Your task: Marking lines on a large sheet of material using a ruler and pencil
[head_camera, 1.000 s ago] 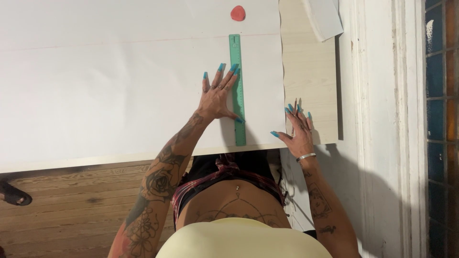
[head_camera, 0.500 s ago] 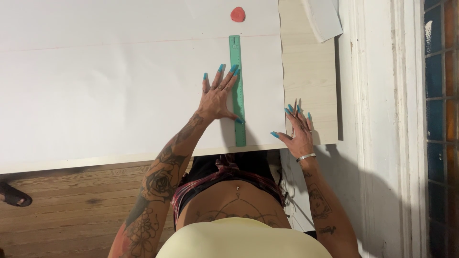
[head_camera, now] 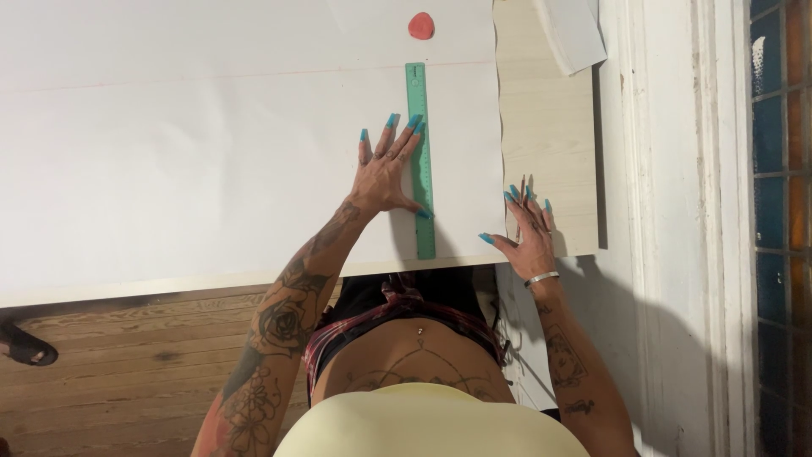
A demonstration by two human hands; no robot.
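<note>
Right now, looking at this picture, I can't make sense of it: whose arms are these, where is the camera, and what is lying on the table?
No machine here: these are a person's two bare arms, filmed by a camera worn on the head and looking down, so you see their body at the bottom. The left hand presses flat on a green ruler, which lies lengthwise on a large white sheet of paper spread over a pale wooden table. The right hand rests at the sheet's edge and seems to hold a thin pencil-like stick. A small red object lies past the ruler's far end.
</note>
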